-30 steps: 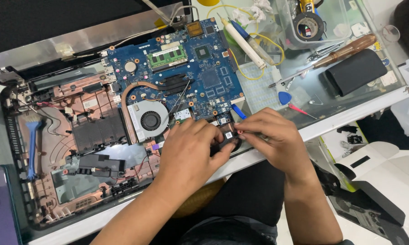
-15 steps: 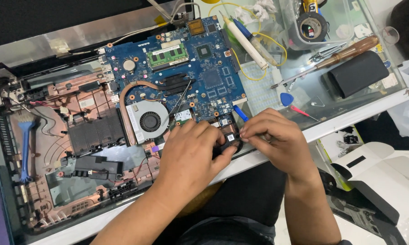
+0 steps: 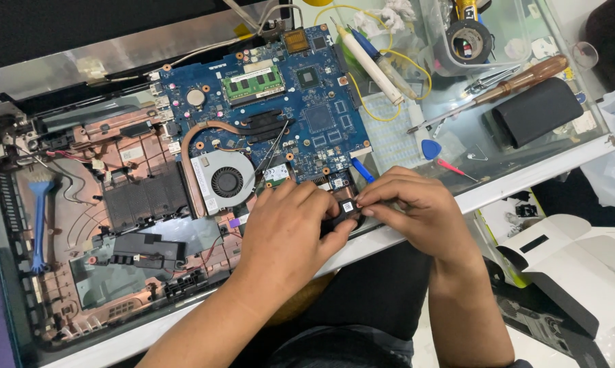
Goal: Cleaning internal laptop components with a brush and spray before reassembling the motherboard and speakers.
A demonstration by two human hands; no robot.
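An opened laptop base (image 3: 82, 225) lies on a glass table, with its blue motherboard (image 3: 307, 116) and round cooling fan (image 3: 226, 180) exposed. My left hand (image 3: 287, 232) rests at the base's near right corner, its fingers curled on a small black part (image 3: 341, 210) with a white label. From the right, my right hand (image 3: 410, 211) pinches that same part with thumb and fingertips. A blue-handled tool (image 3: 362, 169) pokes out just above my right hand. Much of the black part is hidden by my fingers.
A blue brush (image 3: 40, 211) lies in the base at the left. On the glass to the right are a white pen-like tool (image 3: 372, 65), a wooden-handled screwdriver (image 3: 519, 80), a black pouch (image 3: 536, 112), a tape roll (image 3: 470, 39) and a blue pick (image 3: 430, 148). A white box (image 3: 580, 272) sits on the floor.
Both hands have stayed at the laptop's near right corner, fingers shifting slightly on the small black part. The view has shifted a little.
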